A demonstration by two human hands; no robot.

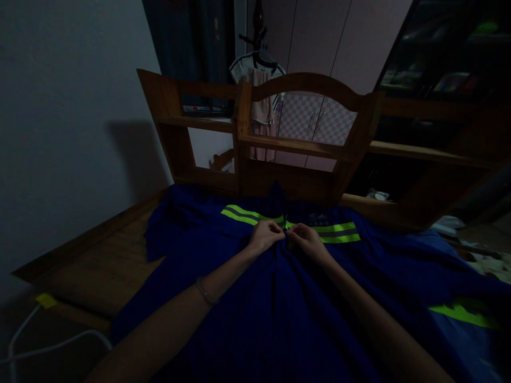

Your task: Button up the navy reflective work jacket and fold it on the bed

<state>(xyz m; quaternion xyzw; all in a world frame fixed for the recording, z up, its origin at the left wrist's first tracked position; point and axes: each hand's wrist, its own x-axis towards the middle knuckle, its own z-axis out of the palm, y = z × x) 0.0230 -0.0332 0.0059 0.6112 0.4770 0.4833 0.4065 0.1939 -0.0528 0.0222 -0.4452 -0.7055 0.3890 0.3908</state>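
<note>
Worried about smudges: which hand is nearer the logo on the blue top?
Right. The right hand is just below the logo; the left hand is farther off, to its left.

No word, brand name or number is showing itself clearly enough for reading here. On the chest of the blue garment [279,308], a small pale print [318,217] is sitting just above the yellow-green stripe [339,233], at the right side of the picture; it is showing a patterned mark, a thin upright line, a peaked shape like a mountain and a row of tiny marks underneath, but these are remaining too dim and small to tell. The yellow tag [46,300] beside the white cable [59,348] is also giving no readable letter.
</note>
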